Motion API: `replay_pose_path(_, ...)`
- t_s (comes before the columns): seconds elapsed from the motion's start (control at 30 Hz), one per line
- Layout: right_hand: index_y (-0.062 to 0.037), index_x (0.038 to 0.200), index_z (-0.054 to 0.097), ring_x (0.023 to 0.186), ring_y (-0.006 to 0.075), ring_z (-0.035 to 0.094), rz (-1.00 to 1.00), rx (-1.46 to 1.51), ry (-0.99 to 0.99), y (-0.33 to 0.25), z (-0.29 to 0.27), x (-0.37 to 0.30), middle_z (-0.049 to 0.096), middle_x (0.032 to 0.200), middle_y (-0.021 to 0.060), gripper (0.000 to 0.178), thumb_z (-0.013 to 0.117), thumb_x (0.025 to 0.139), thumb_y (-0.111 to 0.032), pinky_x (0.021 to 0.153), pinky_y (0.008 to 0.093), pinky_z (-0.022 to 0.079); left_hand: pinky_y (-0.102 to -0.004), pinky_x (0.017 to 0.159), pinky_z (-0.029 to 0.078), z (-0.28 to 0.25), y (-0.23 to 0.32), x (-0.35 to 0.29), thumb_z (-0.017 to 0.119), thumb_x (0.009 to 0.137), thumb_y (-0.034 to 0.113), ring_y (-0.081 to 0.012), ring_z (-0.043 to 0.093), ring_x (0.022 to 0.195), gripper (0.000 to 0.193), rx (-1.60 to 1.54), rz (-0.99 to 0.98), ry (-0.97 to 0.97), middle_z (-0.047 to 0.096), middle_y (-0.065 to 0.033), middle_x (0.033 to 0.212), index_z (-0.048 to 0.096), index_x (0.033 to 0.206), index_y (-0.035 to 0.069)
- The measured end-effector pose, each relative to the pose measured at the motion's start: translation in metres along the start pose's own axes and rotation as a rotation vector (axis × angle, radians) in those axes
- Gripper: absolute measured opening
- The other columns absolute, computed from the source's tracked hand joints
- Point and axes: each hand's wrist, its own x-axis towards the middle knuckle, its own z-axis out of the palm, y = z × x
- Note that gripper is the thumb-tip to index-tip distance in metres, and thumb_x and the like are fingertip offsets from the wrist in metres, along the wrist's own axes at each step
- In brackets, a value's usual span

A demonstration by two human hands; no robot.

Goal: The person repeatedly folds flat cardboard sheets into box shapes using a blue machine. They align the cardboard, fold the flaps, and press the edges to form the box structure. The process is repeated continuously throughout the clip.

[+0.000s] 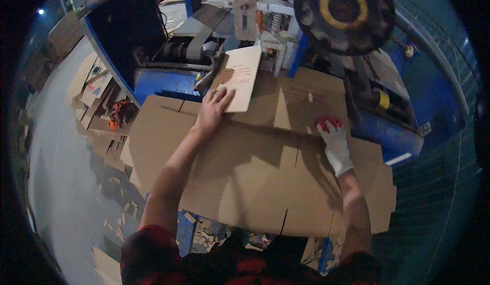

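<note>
A large stack of flat brown cardboard sheets [245,183] with slots lies in front of me. On top of it rests a cardboard blank [306,98] with faint red print. A paler cardboard flap [242,78], also printed in red, stands tilted up at the machine. My bare left hand [217,106] is closed over the flap's lower left edge, fingers on its face and thumb hidden. A white glove with red fingertips covers my right hand [334,139]. Its fingers lie spread on the blank's right side, pressing on the cardboard without gripping it.
A blue machine [166,83] with rollers and a metal arm stands just beyond the stack. Above its right side is a big dark wheel [343,9]. Cardboard offcuts [99,93] are piled at the left, and scraps [122,218] litter the floor.
</note>
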Motion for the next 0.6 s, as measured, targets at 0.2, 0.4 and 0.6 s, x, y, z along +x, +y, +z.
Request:
replay_pose_path(0.2, -0.0139, 0.119, 0.062, 0.094, 0.0321, 0.063, 0.289, -0.288, -0.192, 0.05, 0.028, 0.103, 0.065, 0.106, 0.0116, 0.035, 0.053, 0.085, -0.013, 0.077, 0.0419, 0.051, -0.0482, 0.088, 0.047, 0.043, -0.002, 0.11, 0.05, 0.088, 0.012, -0.0418, 0.052, 0.108, 0.059, -0.102, -0.423, -0.042, 0.046, -0.0255, 0.125, 0.028, 0.142, 0.002)
replay_pose_path(0.4, -0.0084, 0.121, 0.059, 0.099, 0.0348, 0.061, 0.219, 0.101, 0.18, 0.066, 0.013, 0.039, 0.062, 0.116, 0.0172, 0.039, 0.062, 0.083, -0.009, 0.083, 0.0433, 0.05, -0.0425, 0.098, 0.042, 0.006, -0.012, 0.009, 0.06, 0.086, 0.014, -0.0372, 0.053, 0.115, 0.048, -0.264, -0.241, -0.139, 0.053, -0.0161, 0.13, 0.047, 0.131, 0.004)
replay_pose_path(0.6, -0.0051, 0.14, 0.038, 0.124, 0.0387, 0.045, 0.627, 0.022, 0.076, 0.01, -0.075, -0.194, 0.046, 0.137, 0.0211, 0.069, 0.069, 0.081, -0.021, 0.101, 0.045, 0.04, -0.0409, 0.095, 0.044, -0.105, -0.051, -0.23, 0.069, 0.08, 0.029, -0.0316, 0.051, 0.118, 0.046, 0.509, -0.781, -0.037, 0.057, -0.0125, 0.128, 0.059, 0.119, 0.007)
